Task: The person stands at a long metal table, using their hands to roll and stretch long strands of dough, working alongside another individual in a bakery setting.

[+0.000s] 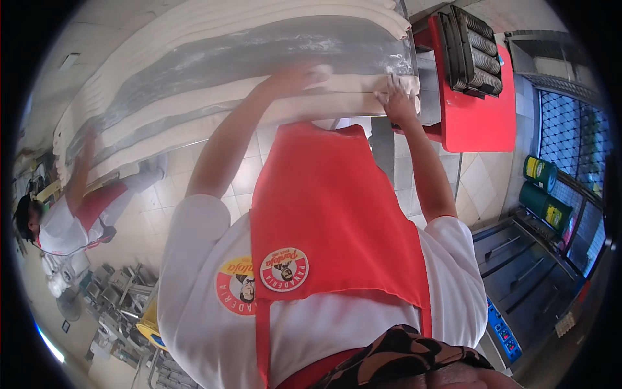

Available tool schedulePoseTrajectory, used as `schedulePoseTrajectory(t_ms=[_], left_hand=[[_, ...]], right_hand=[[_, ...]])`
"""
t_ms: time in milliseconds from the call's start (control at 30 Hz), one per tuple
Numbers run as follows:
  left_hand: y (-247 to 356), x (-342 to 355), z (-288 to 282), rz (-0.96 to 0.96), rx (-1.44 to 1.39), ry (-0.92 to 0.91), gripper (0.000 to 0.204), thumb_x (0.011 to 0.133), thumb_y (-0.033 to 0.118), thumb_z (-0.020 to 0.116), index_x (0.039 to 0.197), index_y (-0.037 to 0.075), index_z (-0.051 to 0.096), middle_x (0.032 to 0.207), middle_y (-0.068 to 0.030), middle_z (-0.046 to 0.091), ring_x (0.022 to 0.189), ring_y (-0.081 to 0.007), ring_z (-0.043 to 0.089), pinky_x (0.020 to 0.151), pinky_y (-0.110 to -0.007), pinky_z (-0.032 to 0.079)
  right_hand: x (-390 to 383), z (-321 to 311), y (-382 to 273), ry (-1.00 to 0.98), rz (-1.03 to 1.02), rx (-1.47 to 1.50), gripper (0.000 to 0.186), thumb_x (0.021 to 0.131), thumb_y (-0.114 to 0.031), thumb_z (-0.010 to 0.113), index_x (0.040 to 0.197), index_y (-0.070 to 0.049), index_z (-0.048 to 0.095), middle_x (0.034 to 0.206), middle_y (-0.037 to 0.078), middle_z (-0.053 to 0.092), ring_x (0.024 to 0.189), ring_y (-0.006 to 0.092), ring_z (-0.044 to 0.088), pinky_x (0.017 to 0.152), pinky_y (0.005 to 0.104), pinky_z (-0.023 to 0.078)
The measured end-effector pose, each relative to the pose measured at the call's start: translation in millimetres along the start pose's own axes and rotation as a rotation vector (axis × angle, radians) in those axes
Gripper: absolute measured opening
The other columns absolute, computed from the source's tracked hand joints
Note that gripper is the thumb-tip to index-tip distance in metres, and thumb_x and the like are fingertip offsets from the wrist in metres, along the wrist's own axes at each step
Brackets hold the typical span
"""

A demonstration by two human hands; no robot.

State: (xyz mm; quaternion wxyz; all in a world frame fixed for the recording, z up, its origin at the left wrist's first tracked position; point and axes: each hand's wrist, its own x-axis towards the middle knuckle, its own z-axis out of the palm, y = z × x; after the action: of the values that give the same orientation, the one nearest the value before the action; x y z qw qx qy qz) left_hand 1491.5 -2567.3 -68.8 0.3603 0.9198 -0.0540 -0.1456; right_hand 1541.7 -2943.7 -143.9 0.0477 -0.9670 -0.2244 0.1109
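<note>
Several long pale dough strips lie side by side along a floured metal table. My left hand rests flat on the nearest strip and is blurred by motion. My right hand, dusted with flour, presses with spread fingers on the right end of the same strip, by the table's corner. Neither hand grips anything. My red apron and white shirt fill the lower middle of the view.
A red machine with black ribbed rollers stands right of the table. Two green cans and a metal cabinet with a blue control panel are at the right. Another person touches the dough at the far left. Metal racks sit lower left.
</note>
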Motion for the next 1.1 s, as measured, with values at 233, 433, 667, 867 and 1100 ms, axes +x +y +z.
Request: schedulePoseTrajectory(t_ms=[233, 433, 667, 867, 1100], left_hand=[[-64, 46, 5, -0.109, 0.557, -0.554, 0.070, 0.094, 0.057, 0.063, 0.130, -0.003, 0.060, 0.132, -0.0274, 0.062, 0.122, -0.0440, 0.060, 0.103, -0.049, 0.048], [-87, 26, 78, -0.160, 0.105, -0.074, 0.071, 0.091, 0.058, 0.067, 0.132, 0.001, 0.061, 0.133, -0.0243, 0.063, 0.123, -0.0403, 0.061, 0.103, -0.048, 0.049], [16, 14, 53, -0.522, 0.308, -0.034, 0.094, 0.079, 0.073, 0.070, 0.141, 0.005, 0.052, 0.141, -0.0194, 0.059, 0.130, -0.0338, 0.058, 0.105, -0.053, 0.046], [2, 11, 81, -0.457, 0.331, 0.123, 0.090, 0.079, 0.072, 0.072, 0.137, 0.006, 0.053, 0.145, -0.0207, 0.052, 0.137, -0.0341, 0.050, 0.107, -0.053, 0.044], [-24, 28, 87, -0.283, 0.303, 0.148, 0.089, 0.079, 0.072, 0.071, 0.136, 0.007, 0.055, 0.144, -0.0200, 0.053, 0.139, -0.0404, 0.045, 0.111, -0.055, 0.040]], right_hand=[[-22, -12, 2, -0.044, 0.084, 0.001, 0.080, 0.102, -0.063, 0.042, 0.165, -0.021, 0.017, 0.172, 0.006, 0.017, 0.158, 0.0318, 0.013, 0.121, 0.0674, 0.017], [4, 2, -42, -0.076, 0.037, 0.045, 0.081, 0.102, -0.061, 0.044, 0.165, -0.017, 0.018, 0.173, 0.006, 0.012, 0.157, 0.0358, 0.015, 0.122, 0.0657, 0.016], [7, 5, -106, -0.008, -0.145, -0.054, 0.069, 0.102, -0.046, 0.050, 0.162, -0.020, 0.028, 0.170, 0.004, 0.025, 0.156, 0.0345, 0.022, 0.120, 0.0721, 0.013], [36, 4, -76, -0.044, -0.259, 0.024, 0.062, 0.100, -0.048, 0.055, 0.154, -0.021, 0.041, 0.156, 0.007, 0.043, 0.147, 0.0329, 0.038, 0.115, 0.0732, 0.024], [32, -10, 46, 0.071, -0.201, -0.097, 0.079, 0.091, -0.070, 0.054, 0.154, -0.023, 0.042, 0.157, 0.007, 0.043, 0.146, 0.0306, 0.040, 0.116, 0.0731, 0.022]])
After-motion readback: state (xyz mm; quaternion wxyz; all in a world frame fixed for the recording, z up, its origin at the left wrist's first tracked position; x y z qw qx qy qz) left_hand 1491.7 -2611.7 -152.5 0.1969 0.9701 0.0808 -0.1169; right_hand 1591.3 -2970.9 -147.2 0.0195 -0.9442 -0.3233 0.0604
